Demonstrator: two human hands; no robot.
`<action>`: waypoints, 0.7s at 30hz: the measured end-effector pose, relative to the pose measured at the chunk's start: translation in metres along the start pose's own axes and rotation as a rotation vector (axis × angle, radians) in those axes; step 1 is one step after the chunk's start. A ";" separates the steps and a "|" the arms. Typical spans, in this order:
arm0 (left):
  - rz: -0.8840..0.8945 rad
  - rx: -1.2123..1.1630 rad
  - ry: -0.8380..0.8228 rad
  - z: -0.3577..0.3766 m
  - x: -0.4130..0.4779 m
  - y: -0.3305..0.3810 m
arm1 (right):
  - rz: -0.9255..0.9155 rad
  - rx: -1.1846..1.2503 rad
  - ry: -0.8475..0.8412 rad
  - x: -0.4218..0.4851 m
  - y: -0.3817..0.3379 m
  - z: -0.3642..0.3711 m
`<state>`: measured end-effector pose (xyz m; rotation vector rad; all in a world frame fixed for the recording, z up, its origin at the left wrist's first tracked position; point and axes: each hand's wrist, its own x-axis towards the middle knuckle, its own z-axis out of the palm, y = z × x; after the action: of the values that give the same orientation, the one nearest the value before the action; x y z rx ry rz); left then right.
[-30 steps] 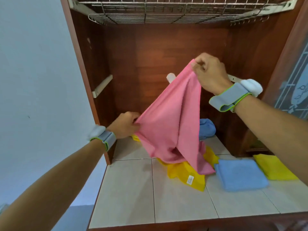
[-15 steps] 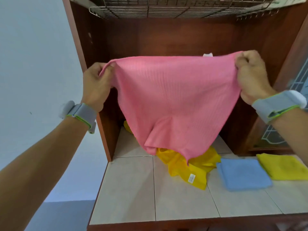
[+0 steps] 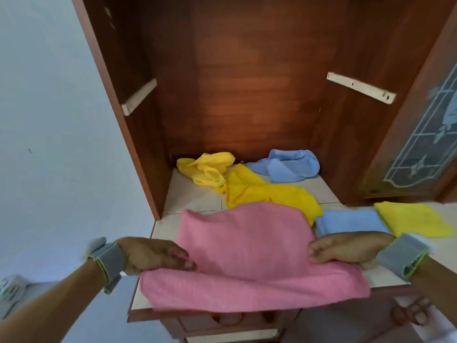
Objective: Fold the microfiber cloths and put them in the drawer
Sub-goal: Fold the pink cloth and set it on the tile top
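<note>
Obs. 1: your left hand (image 3: 150, 254) sits at the left edge of the pink cloth (image 3: 247, 256), knuckles up, wrist in a grey strap (image 3: 108, 262). The fingers (image 3: 181, 261) are closed narrow on the cloth's left edge, thumb side pressed into the fabric.

Obs. 2: the pink cloth lies spread over the tiled bench (image 3: 193, 199). Its far edge rests flat on the tiles; its near edge hangs slightly past the bench front. It is unfolded and slightly rumpled, with a shallow crease running between your two hands.

Obs. 3: behind the pink cloth, inside the wooden cabinet (image 3: 247, 82), one crumpled yellow cloth (image 3: 207, 167) lies at the back left. A second loose yellow cloth (image 3: 262, 191) touches it and runs forward to the right, its near end just beside the pink cloth. A crumpled blue cloth (image 3: 291, 164) sits at the back right, touching the second yellow one.

Obs. 4: your right hand (image 3: 346, 248) grips the pink cloth's right edge, fingers (image 3: 319, 253) curled shut on the fabric, wrist strapped like the left.

Obs. 5: just beyond the right hand, a folded blue cloth (image 3: 351, 220) lies flat on the bench. A folded yellow cloth (image 3: 413, 217) lies to its right, the two touching along one side.

Obs. 6: below the bench front, a drawer front (image 3: 230, 323) is partly visible; cannot tell whether it is open.
</note>
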<state>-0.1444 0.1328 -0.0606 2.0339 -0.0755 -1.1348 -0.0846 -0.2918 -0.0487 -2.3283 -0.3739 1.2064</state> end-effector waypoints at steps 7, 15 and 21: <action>-0.014 -0.162 0.597 -0.030 0.013 -0.016 | -0.194 0.464 0.641 0.022 0.000 -0.008; -0.083 0.518 0.839 -0.032 0.051 -0.052 | -0.194 -0.084 1.072 0.087 -0.012 -0.001; -0.144 0.601 0.860 -0.024 0.059 -0.044 | -0.018 -0.227 0.807 0.118 -0.015 -0.006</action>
<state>-0.1052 0.1540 -0.1240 2.9421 0.1874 -0.2245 -0.0123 -0.2279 -0.1189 -2.7518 -0.2409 0.1474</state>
